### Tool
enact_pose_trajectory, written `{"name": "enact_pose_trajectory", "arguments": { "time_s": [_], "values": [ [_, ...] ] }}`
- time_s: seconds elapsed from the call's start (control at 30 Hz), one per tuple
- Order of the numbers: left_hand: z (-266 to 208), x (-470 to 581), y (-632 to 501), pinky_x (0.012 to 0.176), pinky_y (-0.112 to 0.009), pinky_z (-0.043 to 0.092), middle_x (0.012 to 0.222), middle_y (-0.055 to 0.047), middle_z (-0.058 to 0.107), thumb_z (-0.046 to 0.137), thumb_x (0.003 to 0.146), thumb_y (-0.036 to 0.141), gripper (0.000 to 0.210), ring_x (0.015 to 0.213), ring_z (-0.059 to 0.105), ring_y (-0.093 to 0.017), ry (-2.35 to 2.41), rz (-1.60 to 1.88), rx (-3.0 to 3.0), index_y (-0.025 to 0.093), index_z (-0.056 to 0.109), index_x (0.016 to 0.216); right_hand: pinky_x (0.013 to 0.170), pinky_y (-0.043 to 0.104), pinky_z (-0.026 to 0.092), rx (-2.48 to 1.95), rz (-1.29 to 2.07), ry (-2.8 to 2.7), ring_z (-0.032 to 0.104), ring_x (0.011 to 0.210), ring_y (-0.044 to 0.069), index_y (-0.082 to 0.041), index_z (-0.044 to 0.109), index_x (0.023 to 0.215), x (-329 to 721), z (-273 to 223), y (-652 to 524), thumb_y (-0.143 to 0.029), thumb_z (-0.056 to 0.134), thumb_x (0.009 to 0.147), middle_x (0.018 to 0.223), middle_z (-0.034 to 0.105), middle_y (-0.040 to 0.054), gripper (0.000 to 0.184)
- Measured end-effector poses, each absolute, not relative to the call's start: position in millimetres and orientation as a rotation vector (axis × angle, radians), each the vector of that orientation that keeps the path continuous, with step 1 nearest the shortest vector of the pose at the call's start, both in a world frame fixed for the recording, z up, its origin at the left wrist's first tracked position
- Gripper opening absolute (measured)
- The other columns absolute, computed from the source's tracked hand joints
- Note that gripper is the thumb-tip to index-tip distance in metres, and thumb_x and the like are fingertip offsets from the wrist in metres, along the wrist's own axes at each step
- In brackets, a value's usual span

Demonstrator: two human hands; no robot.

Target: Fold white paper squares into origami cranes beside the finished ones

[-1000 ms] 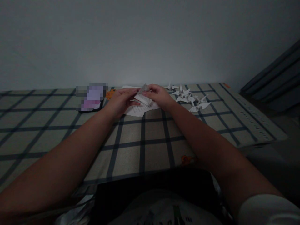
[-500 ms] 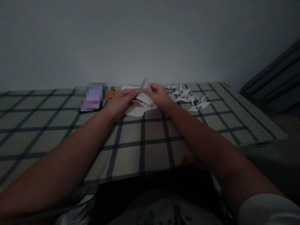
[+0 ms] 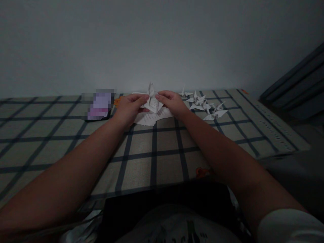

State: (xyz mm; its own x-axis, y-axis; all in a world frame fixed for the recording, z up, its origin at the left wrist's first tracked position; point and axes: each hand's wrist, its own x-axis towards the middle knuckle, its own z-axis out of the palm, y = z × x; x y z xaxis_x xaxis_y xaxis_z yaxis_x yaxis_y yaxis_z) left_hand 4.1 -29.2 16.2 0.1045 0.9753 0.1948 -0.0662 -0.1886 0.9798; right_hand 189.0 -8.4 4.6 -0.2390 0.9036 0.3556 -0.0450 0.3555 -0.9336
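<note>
Between my two hands is a piece of folded paper [image 3: 153, 103], white with printing on it, its pointed tip standing up. My left hand [image 3: 130, 107] pinches its left side, thumb on the near face. On the other side my right hand [image 3: 173, 102] grips it the same way, the two thumbs close together. Beneath the hands lie printed paper sheets [image 3: 149, 119] with a torn near edge. Several folded paper cranes [image 3: 198, 100] sit in a cluster to the right of my right hand. Fingers behind the paper are mostly hidden.
A phone [image 3: 100, 106] with a lit, blurred screen stands tilted to the left. The checked tablecloth [image 3: 167, 153] has orange printed figures and lettering on it. Behind the table rises a plain wall [image 3: 162, 44]; a dark pleated curtain [image 3: 298, 81] hangs at the far right.
The folded paper has spread open between my thumbs, its single peak now a narrower upright point shifted slightly left. My hands stay in nearly the same place.
</note>
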Motion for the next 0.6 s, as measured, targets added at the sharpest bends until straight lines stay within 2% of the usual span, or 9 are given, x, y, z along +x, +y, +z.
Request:
{"name": "enact_pose_trajectory", "arguments": {
  "time_s": [0.27, 0.6],
  "values": [
    [17.1, 6.5, -30.0, 0.061, -0.023, 0.058, 0.086, -0.007, 0.075, 0.084, 0.074, 0.035, 0.025, 0.072, 0.069, -0.015, 1.068, 1.255, 1.319, 0.014, 0.074, 0.085, 0.075, 0.028, 0.047, -0.906, 0.959, -1.602, 0.058, 0.08, 0.015, -0.017, 0.07, 0.084, 192.3, 4.9, -7.7, -0.047, 0.073, 0.081, 0.08, 0.066, 0.0015, 0.031],
    [15.5, 7.9, -30.0, 0.051, -0.021, 0.052, 0.072, -0.002, 0.068, 0.084, 0.072, 0.033, 0.021, 0.06, 0.061, -0.011, 1.101, 1.286, 1.315, 0.016, 0.072, 0.079, 0.071, 0.027, 0.046, -0.874, 0.99, -1.605, 0.055, 0.074, 0.013, -0.018, 0.066, 0.078, 188.3, 5.8, -11.4, -0.049, 0.074, 0.078, 0.073, 0.062, -0.0005, 0.033]
  ]
}}
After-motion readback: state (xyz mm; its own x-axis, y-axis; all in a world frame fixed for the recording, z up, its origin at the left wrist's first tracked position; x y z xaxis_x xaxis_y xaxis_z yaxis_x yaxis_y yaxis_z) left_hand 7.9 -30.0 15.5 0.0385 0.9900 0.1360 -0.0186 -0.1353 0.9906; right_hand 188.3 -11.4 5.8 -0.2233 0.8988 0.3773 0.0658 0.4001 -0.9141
